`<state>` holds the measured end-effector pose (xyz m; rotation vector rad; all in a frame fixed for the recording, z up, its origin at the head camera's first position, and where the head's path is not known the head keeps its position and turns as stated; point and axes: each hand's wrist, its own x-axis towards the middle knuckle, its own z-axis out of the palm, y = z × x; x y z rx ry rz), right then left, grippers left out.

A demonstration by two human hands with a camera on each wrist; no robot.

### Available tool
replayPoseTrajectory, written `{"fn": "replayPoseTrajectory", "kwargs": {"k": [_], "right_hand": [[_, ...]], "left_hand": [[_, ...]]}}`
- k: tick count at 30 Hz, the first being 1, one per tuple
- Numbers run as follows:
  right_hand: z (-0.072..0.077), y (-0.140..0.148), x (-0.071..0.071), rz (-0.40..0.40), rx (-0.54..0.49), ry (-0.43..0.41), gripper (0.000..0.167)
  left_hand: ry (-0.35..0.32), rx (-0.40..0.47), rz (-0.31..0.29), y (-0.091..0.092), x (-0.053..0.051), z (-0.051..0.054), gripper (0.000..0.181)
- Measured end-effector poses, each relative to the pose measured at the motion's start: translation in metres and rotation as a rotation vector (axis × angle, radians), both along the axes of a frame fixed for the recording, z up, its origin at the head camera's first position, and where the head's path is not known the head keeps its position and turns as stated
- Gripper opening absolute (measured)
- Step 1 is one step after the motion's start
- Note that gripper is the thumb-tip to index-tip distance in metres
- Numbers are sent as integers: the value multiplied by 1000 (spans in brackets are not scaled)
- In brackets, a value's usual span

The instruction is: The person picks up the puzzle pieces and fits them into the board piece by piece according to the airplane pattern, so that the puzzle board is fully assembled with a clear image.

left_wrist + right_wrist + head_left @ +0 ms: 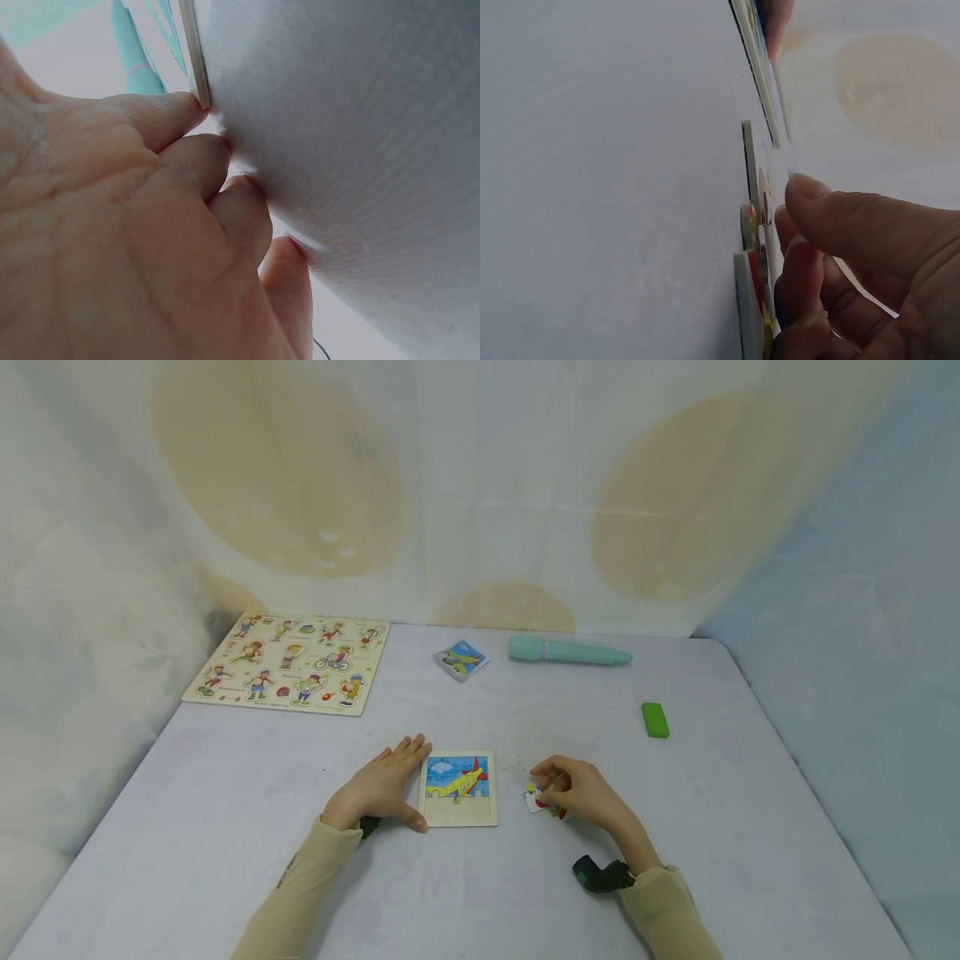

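A broad white tabletop [465,893] bears a person's left hand [378,789], its fingers straight and thumb spread apart, touching the left side of a flat, pale, nearly square puzzle tray [459,813]; the right hand [581,789] curls its fingers over loose pieces, though whether they clamp one I cannot tell. The tray lies between the hands, its yellow airplane [460,785] slanting lengthwise from near left to a red tail at far right. The loose pieces [748,300] are thin and stiff, with pale edges.
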<state>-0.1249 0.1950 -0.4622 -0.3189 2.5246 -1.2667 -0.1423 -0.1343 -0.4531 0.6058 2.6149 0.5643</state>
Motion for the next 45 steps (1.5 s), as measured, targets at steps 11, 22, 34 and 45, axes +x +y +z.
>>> {"fn": "replayPoseTrajectory", "kwargs": {"k": [11,22,34,45], "right_hand": [[-3,2,4,41,-28,-1,41],[-1,-4,4,50,-43,25,37],[1,-14,-1,-35,6,-1,9],[0,-42,-16,1,-44,47,18]], "left_hand": [[-15,0,7,-1,0,-1,119],[-5,11,14,-2,2,3,118],[-12,4,19,-1,0,4,118],[-16,5,17,1,0,3,118]]}}
